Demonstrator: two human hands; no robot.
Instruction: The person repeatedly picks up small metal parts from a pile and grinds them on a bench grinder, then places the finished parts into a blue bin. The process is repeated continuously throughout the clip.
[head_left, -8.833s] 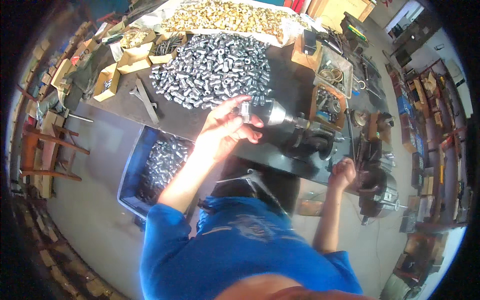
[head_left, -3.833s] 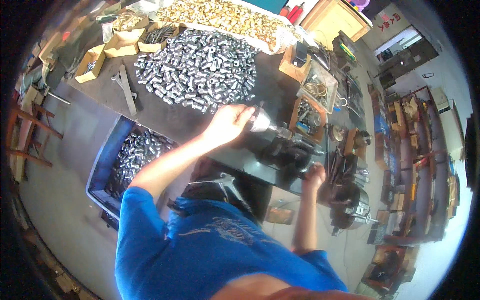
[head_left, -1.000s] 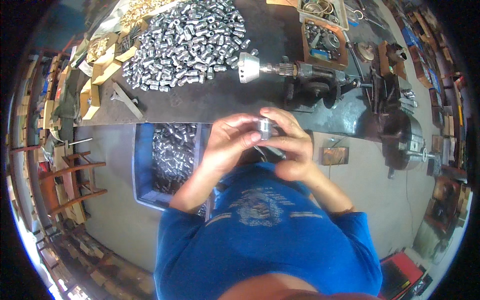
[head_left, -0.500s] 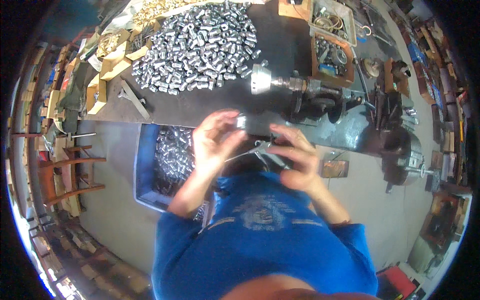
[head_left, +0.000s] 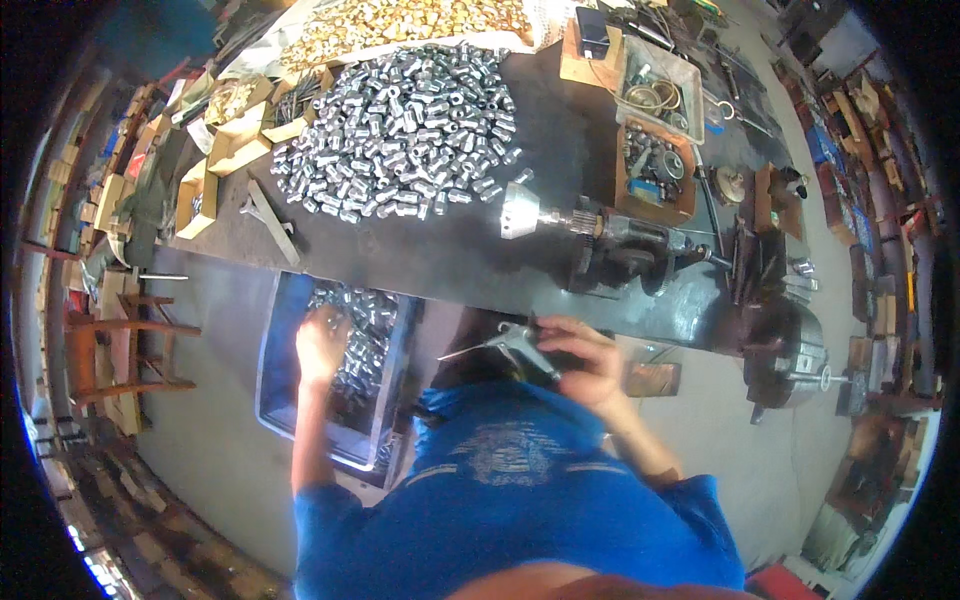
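My right hand (head_left: 585, 362) is closed on an air blow gun (head_left: 516, 344) with a thin nozzle pointing left, held in front of my body below the bench edge. To the left, my left hand (head_left: 322, 345) reaches over a blue plastic bin (head_left: 265, 385) holding many small shiny metal fittings (head_left: 368, 340). Its fingers are blurred and partly hidden among the parts, so whether it grips one does not show. On the dark bench (head_left: 400, 255) lies a large heap of similar metal fittings (head_left: 410, 130).
A bench machine with a bright round chuck (head_left: 520, 212) stands on the bench at right. Behind it are a cardboard box of hardware (head_left: 655, 165) and a plastic tray of rings (head_left: 660, 85). A wrench-like tool (head_left: 268, 220), yellow boxes (head_left: 240, 140) and brass-coloured parts (head_left: 400, 30) lie left and far.
My left hand has moved left and down from in front of me, where it held a metal fitting, to the blue bin. My right hand keeps the blow gun. The view has shifted slightly.
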